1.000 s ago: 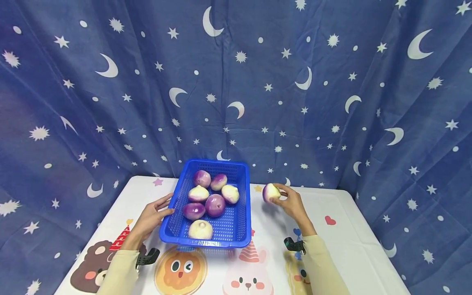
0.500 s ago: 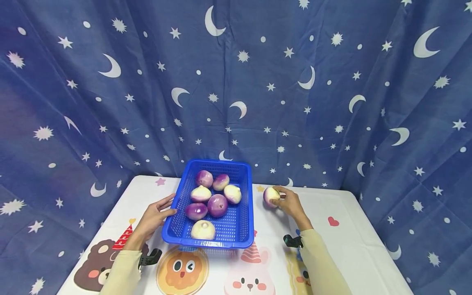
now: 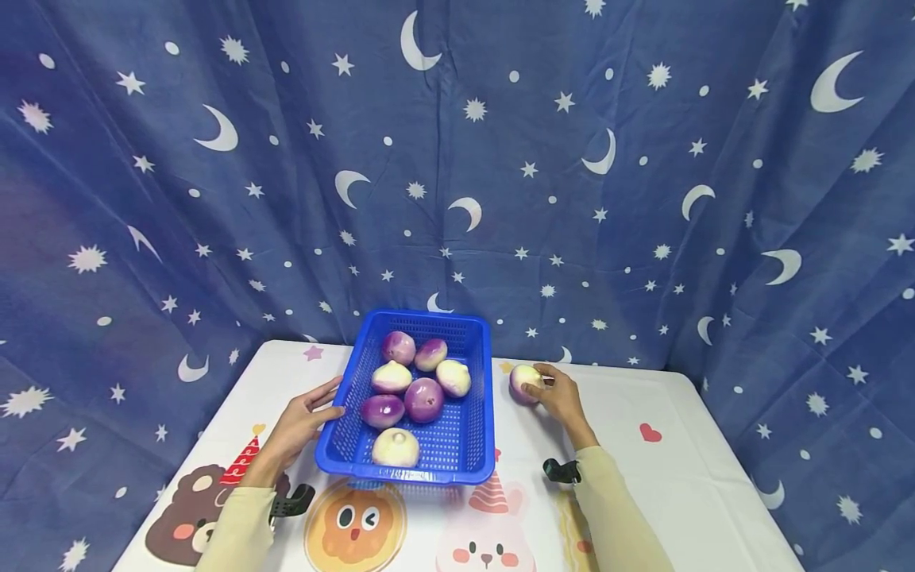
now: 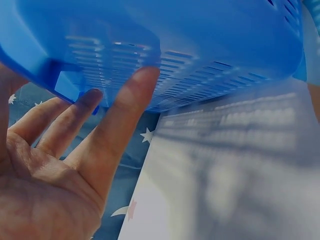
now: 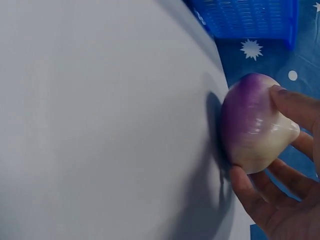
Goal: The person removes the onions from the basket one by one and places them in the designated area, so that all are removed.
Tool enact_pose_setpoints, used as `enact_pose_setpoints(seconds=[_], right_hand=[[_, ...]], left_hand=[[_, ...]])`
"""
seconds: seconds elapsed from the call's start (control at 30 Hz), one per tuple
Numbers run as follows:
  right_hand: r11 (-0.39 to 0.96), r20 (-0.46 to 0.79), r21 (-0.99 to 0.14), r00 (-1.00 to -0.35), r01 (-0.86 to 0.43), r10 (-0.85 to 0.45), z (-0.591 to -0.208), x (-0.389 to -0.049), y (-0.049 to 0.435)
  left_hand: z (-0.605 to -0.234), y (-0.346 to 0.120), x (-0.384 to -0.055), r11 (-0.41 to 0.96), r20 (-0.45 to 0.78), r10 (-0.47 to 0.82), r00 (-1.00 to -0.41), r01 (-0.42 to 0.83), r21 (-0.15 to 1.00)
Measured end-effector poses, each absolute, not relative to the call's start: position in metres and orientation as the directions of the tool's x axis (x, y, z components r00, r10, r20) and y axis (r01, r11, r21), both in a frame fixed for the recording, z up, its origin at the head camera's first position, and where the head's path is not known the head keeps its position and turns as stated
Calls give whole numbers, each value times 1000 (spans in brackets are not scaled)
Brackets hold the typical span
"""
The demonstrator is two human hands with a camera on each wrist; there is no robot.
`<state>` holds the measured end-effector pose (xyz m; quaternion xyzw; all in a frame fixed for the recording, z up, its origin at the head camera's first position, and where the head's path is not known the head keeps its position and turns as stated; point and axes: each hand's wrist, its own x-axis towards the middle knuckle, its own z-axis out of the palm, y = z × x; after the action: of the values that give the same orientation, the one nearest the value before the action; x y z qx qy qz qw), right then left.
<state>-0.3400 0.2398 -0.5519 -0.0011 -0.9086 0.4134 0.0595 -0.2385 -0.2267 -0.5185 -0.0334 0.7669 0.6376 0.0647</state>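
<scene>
On the right of the table, my right hand (image 3: 561, 397) pinches a purple-and-white turnip (image 5: 252, 125) between thumb and fingers. The turnip is close over the white tablecloth, its shadow right beside it. My left hand (image 3: 296, 421) is at the left side of a blue plastic basket (image 3: 472, 445), thumb tip at the rim and fingers extended along the outside. In the left wrist view these fingers (image 4: 125, 110) are mostly straight against the slotted wall. Several similar turnips (image 3: 424, 400) lie in the basket, some purple side up, others with the white end up.
The table (image 3: 686, 477) wears a white cloth with cartoon prints, including a bear (image 3: 182, 516) and a rabbit (image 3: 486, 540). A dark blue curtain (image 3: 457, 159) with moons and stars hangs close behind the table and around its sides.
My right hand has lowered the turnip slightly toward the tablecloth, still pinching it. The left hand stays at the basket's side. The head view has shifted a little.
</scene>
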Motion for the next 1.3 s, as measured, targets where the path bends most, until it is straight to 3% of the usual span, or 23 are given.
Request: enact_pose_setpoints(seconds=[0.4, 0.7, 1.3], right_hand=[[630, 66, -776, -996, -14, 58, -558, -335, 239], [644, 121, -763, -991, -59, 52, -542, -326, 243], [603, 374, -723, -925, -337, -69, -468, -294, 223]], left_hand=[[-523, -223, -236, 177, -153, 42, -987, -143, 974], [-521, -223, -236, 158, -153, 51, -987, -143, 977], [-522, -227, -238, 192, -134, 59, -989, -120, 974]])
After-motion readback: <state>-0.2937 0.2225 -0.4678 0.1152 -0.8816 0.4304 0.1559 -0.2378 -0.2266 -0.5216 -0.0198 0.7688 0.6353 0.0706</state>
